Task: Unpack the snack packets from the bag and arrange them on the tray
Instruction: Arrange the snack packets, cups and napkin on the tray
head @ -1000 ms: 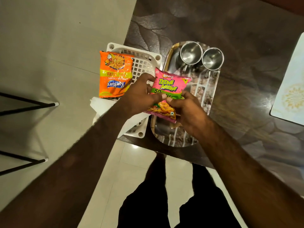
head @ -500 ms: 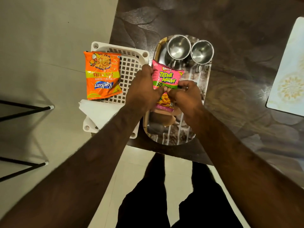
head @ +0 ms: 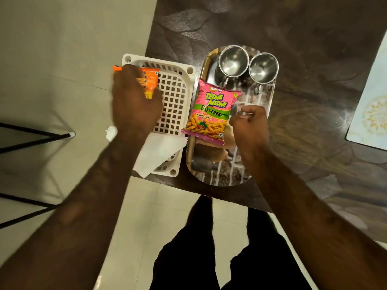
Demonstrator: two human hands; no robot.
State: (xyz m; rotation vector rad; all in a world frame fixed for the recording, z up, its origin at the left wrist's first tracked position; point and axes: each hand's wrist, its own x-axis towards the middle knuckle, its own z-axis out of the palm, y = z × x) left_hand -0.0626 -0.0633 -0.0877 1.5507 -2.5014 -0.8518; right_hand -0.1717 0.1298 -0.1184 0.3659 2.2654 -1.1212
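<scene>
Left hand [head: 136,103]: blurred, fingers curled down over the orange packet [head: 149,80] and gripping it; whether the packet is off the basket floor cannot be told.
Orange packet: mostly hidden under the left hand; only a corner past the knuckles and a strip beside the fingers show, print unreadable.
Basket [head: 178,95]: white plastic grid, directly under the left hand, its near end covered by white paper [head: 159,151].
White paper: lies below the left wrist, partly hidden by the forearm.
Pink packet [head: 211,114]: lies flat on the tray, just left of the right hand, not touched by either hand; its lower edge overhangs something tan that is hard to make out.
Tray [head: 219,176]: shiny oval, under and around the right hand.
Right hand [head: 249,122]: loosely curled, holding nothing, hovering just beside the pink packet's right edge.
Cups [head: 233,61]: two steel cups beyond the right hand, at the tray's far end.
</scene>
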